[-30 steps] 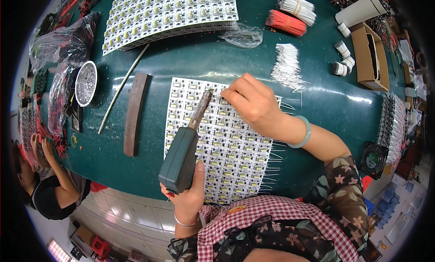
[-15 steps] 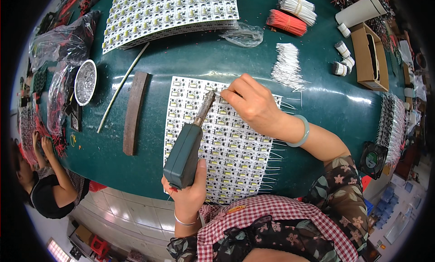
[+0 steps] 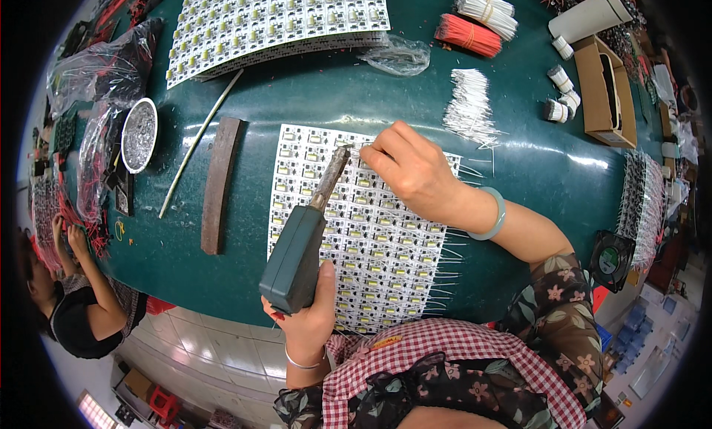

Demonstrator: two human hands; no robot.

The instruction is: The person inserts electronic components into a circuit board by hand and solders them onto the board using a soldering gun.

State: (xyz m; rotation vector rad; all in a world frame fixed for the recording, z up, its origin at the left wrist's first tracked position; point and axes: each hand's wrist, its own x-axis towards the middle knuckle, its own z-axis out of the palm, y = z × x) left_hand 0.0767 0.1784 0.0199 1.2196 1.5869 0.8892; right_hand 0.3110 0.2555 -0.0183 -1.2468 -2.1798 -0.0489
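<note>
A green soldering gun (image 3: 294,258) is gripped by its rear end in my left hand (image 3: 310,321), its fingers wrapped round it. The metal tip (image 3: 343,153) meets the upper part of a white circuit board sheet (image 3: 285,143) with rows of small yellow-and-white components. Just right of the tip, my right hand (image 3: 411,169) is closed in a pinch over the board. A thin white wire is between thumb and forefinger, mostly hidden by them. Several white wires (image 3: 449,263) stick out past the sheet's right edge.
Cut white wires (image 3: 469,103) lie beyond my right hand, with red (image 3: 469,36) and white bundles (image 3: 486,10) behind. Stacked sheets (image 3: 274,21) stand at the back. Leftward are a brown bar (image 3: 221,184), a white bowl (image 3: 140,136) and a co-worker (image 3: 93,307); a small fan (image 3: 612,260) is rightward.
The soldering gun's body has swung slightly left and toward me, and its tip has shifted a little left. My right hand has hardly moved.
</note>
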